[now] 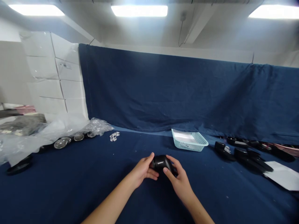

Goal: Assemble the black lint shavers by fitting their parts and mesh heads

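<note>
A black, bent, glossy device (161,162) with small white lettering is held between my two hands, low over the blue cloth; its exact kind does not show. My left hand (144,169) closes round its left end, with the thumb on top and the fingers below. My right hand (177,174) grips the right, downward-bending end, its thumb on the near side and its fingers over the far side. Part of the right end is hidden by that hand.
A pale blue basket (190,147) holding white sheets stands beyond my hands. Small white pieces (114,136) lie at the back left. Clear plastic wrap (58,127) and round silvery parts (61,143) sit further left. Black device parts (251,160) and a white board (283,174) are on the right.
</note>
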Motion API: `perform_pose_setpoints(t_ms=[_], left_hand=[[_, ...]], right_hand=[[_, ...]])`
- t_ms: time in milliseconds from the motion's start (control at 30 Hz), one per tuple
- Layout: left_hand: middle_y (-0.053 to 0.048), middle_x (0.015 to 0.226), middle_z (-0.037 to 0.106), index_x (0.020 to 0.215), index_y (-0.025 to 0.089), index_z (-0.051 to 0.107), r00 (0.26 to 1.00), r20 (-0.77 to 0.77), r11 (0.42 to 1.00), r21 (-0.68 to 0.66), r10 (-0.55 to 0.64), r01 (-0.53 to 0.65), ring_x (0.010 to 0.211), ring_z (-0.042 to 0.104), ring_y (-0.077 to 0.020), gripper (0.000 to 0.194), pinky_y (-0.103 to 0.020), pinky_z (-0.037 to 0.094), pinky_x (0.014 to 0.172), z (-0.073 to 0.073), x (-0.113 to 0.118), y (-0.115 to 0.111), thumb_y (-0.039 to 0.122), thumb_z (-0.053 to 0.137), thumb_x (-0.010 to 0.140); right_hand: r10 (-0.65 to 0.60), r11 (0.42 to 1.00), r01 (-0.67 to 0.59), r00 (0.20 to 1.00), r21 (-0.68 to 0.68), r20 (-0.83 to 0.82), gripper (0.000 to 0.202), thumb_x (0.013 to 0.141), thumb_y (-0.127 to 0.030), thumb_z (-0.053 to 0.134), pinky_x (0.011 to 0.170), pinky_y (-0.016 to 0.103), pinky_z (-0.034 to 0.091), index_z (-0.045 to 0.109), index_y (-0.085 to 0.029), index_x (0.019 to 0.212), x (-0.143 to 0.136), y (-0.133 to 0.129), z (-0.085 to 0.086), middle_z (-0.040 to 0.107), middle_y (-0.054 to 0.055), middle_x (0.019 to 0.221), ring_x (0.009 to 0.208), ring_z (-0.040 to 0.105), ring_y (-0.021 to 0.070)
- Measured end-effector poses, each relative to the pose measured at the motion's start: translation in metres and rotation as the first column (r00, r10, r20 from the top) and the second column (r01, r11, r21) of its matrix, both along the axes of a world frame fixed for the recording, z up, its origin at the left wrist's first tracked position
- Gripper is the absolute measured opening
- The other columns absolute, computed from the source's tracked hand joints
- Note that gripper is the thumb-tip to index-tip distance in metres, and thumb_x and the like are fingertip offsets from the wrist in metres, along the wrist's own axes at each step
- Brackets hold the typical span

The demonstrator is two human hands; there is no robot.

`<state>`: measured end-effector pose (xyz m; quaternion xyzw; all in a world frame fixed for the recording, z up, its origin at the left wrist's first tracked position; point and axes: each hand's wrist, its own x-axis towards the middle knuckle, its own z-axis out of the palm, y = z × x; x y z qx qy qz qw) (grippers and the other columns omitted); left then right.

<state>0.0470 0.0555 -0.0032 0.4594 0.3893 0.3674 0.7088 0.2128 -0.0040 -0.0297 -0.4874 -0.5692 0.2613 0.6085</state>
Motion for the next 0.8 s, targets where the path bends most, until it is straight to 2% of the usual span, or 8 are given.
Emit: perform_pose_setpoints(t_ms=[133,267,500,633,800], left_hand=[[-0.006,0.064,0.064,0.086,0.011,0.056,0.997,-0.076,0.999,-0.048,-0.007,0.004,0.045,0.063,-0.0189,0.058,-0.032,0.055,0.046,-0.003,0.001,0.003,0.069,0.047,0.082],[-0.011,0.061,0.066,0.084,0.007,0.06,0.99,-0.126,0.993,-0.108,-0.067,0.053,0.041,0.061,-0.0184,0.06,-0.032,0.053,0.042,-0.005,0.002,0.004,0.062,0.035,0.09],[-0.006,0.049,0.059,0.079,0.009,0.059,0.986,-0.141,0.986,-0.148,-0.092,0.071,0.034,0.054,-0.0153,0.061,-0.034,0.055,0.043,-0.01,0.002,0.004,0.058,0.025,0.092],[-0.005,0.052,0.059,0.081,0.009,0.059,0.988,-0.129,0.991,-0.11,-0.088,0.074,0.037,0.054,-0.0141,0.06,-0.034,0.056,0.047,-0.009,0.003,0.004,0.061,0.03,0.091],[-0.002,0.068,0.058,0.089,0.012,0.057,0.99,-0.11,0.996,0.002,-0.086,0.087,0.044,0.055,-0.0123,0.056,-0.033,0.056,0.047,-0.008,0.004,0.0,0.067,0.044,0.084]], right_hand=[[0.064,0.998,-0.065,0.992,0.011,0.11,0.044,0.081,-0.038,0.063,0.099,0.043,0.044,0.058,-0.028,0.123,0.003,-0.004,0.004,0.057,0.007,0.128,0.114,0.055,0.0274],[0.098,0.995,-0.102,0.984,0.02,0.152,0.042,0.084,-0.037,0.06,0.101,0.043,0.041,0.057,-0.029,0.125,0.003,-0.005,0.004,0.055,0.007,0.13,0.119,0.052,0.0273],[0.148,0.989,-0.148,0.983,-0.012,0.108,0.044,0.084,-0.037,0.06,0.099,0.041,0.044,0.056,-0.029,0.126,0.002,-0.006,0.006,0.054,0.007,0.132,0.117,0.053,0.0267],[0.125,0.99,-0.119,0.99,-0.073,0.073,0.047,0.083,-0.04,0.061,0.099,0.041,0.043,0.056,-0.026,0.127,0.001,-0.004,0.002,0.059,0.008,0.127,0.114,0.056,0.0267],[-0.011,0.988,0.005,0.999,-0.152,-0.035,0.048,0.079,-0.048,0.062,0.1,0.042,0.042,0.062,-0.022,0.12,0.005,0.005,-0.008,0.064,0.009,0.122,0.114,0.057,0.0284]])
